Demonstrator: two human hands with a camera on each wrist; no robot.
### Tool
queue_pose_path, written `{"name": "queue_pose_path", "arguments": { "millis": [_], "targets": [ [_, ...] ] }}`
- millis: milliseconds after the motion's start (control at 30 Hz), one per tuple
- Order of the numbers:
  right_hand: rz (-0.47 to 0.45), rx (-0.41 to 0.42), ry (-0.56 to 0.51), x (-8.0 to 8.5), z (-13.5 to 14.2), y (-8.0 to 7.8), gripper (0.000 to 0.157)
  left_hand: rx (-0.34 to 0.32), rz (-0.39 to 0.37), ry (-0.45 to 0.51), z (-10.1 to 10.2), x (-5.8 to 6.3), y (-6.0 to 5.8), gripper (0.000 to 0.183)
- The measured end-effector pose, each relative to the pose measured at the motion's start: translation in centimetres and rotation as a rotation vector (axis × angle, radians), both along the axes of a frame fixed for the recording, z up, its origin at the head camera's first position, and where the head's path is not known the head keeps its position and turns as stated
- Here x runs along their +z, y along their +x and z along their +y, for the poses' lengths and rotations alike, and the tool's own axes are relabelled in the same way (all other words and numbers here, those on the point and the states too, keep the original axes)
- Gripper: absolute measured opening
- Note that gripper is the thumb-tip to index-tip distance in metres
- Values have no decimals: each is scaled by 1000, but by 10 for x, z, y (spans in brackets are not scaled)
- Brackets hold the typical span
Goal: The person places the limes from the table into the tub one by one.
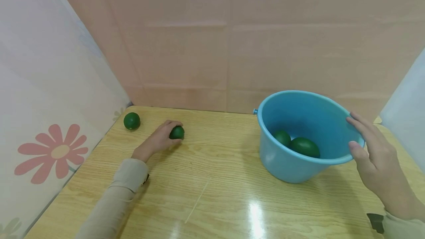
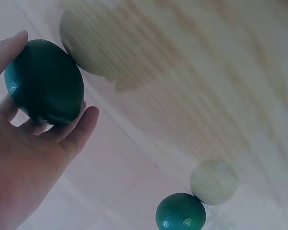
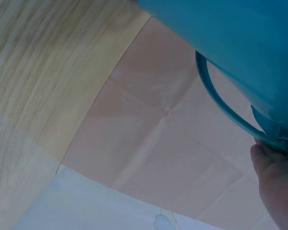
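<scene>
My left hand (image 1: 162,138) grips a dark green, glossy oval fruit (image 1: 177,132) on the left part of the table. In the left wrist view, the thumb lies on one side of this fruit (image 2: 44,82) and the fingers curl round the other. A second green fruit (image 1: 132,121) rests farther left, by the table's back corner. On the right, my right hand (image 1: 380,158) holds the rim of a light blue bucket (image 1: 289,167). Inside the bucket lie two green fruits, one partly hidden (image 1: 282,137) and a longer one (image 1: 304,147).
The wooden table (image 1: 219,180) has a glossy top. A pinkish cloth backdrop (image 1: 199,47) rises along its back edge, and a pale flowered wall covering (image 1: 46,95) borders the left side. The bucket's curved handle (image 3: 225,108) hangs out from its side in the right wrist view.
</scene>
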State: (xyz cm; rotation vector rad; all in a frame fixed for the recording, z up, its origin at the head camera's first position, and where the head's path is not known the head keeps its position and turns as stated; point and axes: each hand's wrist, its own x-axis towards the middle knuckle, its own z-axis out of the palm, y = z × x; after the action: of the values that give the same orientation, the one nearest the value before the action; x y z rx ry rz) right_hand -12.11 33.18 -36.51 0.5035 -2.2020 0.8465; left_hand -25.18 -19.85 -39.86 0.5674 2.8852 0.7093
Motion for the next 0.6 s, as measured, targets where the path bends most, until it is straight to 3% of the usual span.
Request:
{"name": "queue_pose_path", "arguments": {
  "millis": [300, 600],
  "targets": [
    [-10, -6, 7, 0, 1, 0, 46, 14, -61, -17, 2, -2, -1, 67],
    [-2, -7, -7, -1, 1, -1, 45, 4, -90, -26, 5, -1, 0, 63]
  ]
}}
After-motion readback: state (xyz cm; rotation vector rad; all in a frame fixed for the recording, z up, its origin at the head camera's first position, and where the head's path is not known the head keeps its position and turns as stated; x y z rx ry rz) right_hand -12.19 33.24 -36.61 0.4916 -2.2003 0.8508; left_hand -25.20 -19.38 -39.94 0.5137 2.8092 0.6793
